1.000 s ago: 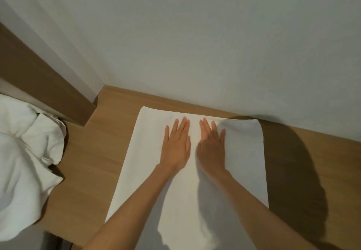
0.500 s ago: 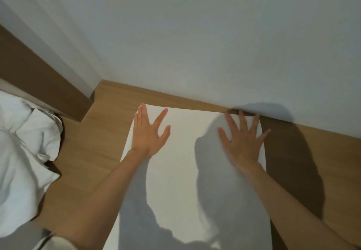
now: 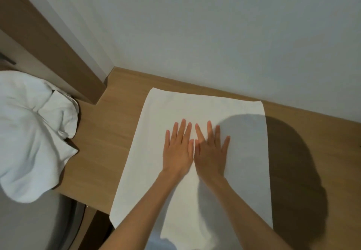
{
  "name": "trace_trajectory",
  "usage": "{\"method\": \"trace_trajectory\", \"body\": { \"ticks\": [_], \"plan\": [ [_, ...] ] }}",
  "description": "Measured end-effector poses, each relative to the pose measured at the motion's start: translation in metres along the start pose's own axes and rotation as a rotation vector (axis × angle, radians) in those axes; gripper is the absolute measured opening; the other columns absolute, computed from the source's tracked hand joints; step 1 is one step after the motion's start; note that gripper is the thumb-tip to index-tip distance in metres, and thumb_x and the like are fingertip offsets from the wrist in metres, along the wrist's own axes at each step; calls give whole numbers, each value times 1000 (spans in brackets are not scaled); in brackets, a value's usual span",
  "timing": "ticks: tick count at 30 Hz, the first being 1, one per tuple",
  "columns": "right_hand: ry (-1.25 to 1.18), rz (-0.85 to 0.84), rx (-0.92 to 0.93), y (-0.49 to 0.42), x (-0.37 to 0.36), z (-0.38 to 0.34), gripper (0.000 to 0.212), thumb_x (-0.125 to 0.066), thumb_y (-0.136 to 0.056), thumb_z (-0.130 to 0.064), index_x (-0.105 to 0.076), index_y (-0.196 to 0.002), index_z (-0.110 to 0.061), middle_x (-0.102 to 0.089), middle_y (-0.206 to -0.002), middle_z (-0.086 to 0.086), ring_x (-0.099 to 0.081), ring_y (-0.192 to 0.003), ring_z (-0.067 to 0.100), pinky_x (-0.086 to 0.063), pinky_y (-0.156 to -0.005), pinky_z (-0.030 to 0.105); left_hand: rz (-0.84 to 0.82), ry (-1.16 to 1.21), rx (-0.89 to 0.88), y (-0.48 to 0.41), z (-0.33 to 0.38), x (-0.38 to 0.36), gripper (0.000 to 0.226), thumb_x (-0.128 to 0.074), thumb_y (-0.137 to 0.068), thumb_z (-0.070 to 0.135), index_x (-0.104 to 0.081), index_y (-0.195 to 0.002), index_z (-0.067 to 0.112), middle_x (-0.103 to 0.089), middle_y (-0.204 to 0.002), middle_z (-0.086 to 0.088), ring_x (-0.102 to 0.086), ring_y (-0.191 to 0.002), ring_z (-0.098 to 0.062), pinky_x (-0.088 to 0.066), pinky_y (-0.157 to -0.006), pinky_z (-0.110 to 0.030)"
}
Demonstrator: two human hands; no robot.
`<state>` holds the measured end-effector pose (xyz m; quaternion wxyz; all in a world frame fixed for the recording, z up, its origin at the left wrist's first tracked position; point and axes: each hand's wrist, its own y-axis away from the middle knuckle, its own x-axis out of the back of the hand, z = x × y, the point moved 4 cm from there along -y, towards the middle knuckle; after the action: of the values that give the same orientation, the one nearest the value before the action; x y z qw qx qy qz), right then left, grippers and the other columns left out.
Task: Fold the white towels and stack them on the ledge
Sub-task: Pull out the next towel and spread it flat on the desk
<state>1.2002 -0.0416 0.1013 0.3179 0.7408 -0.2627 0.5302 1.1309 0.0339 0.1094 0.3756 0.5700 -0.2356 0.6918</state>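
Head view: a white towel (image 3: 175,109) is lying spread flat on the wooden ledge (image 3: 101,142). Its far edge is running just beside the pale wall (image 3: 214,35), with a thin strip of wood showing between them. Its near end is reaching past the ledge's front edge at the lower left.

Both hands are resting on the middle of the towel, palms down. The left hand (image 3: 178,152) is lying flat with its fingers straight and close together, pointing toward the wall. The right hand (image 3: 211,154) is lying flat just beside it, fingers straight and slightly fanned. The two hands are touching along their inner sides, thumb against thumb. Neither hand is gripping anything; both are pressing open on the cloth. Both bare forearms are coming in from the bottom of the picture.

A dark shadow is falling across the towel's right part and onto the bare wood to the right of it.

At the left, a heap of crumpled white cloth (image 3: 29,132) is lying over the left end of the ledge, apart from the flat towel with bare wood between them. Behind the heap, a brown wooden panel (image 3: 48,40) is running up along the wall to the corner.
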Motion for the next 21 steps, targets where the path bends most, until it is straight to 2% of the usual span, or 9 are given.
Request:
{"method": "trace_trajectory", "body": {
  "ticks": [4, 7, 10, 13, 18, 21],
  "plan": [
    [9, 78, 38, 11, 3, 27, 51, -18, -100, -45, -4, -149, -44, 0, -161, -6, 3, -148, 19, 5, -118, 48, 45, -46, 66, 6, -37, 0, 56, -20, -98, 53, -6, -150, 39, 7, -159, 5, 9, -147, -17, 9, -119, -36],
    [17, 90, -29, 16, 10, 62, 53, -12, -98, -51, -4, -150, -42, 1, -161, -5, 6, -148, 19, 5, -119, 45, 74, -54, 160, 12, -76, 6, 64, -17, -94, 60, -6, -151, 34, 4, -160, -3, 9, -147, -16, 9, -119, -31],
    [23, 111, -118, 23, 17, 90, 56, -13, -98, -52, -4, -151, -39, 3, -161, -2, 6, -148, 20, 4, -120, 44, 89, -44, 153, 18, -94, 12, 66, -13, -95, 60, -6, -153, 29, 5, -160, -3, 12, -147, -13, 10, -118, -30],
    [28, 116, -185, 30, 23, 110, 57, -20, -99, -50, -4, -152, -36, 3, -161, 2, 4, -148, 24, 1, -119, 45, 70, -26, 146, 19, -97, 12, 68, -14, -95, 58, -2, -153, 24, 10, -160, -3, 15, -146, -13, 10, -118, -30],
    [62, 51, -237, 36, 29, 109, 57, -17, -102, -42, 3, -153, -25, 7, -161, 8, 7, -148, 27, 6, -118, 45, -5, 2, 156, 23, -81, 19, 65, -18, -100, 45, 5, -152, 14, 15, -159, -7, 17, -146, -18, 11, -119, -33],
    [61, 115, -100, 55, 23, 70, 56, -25, -103, -32, -3, -152, -19, 1, -160, 11, 2, -148, 31, 7, -117, 46, 79, 66, 24, 50, -50, 26, 60, -24, -103, 37, 3, -151, 15, 15, -156, 0, 13, -146, -17, 12, -117, -31]
  ]
}}
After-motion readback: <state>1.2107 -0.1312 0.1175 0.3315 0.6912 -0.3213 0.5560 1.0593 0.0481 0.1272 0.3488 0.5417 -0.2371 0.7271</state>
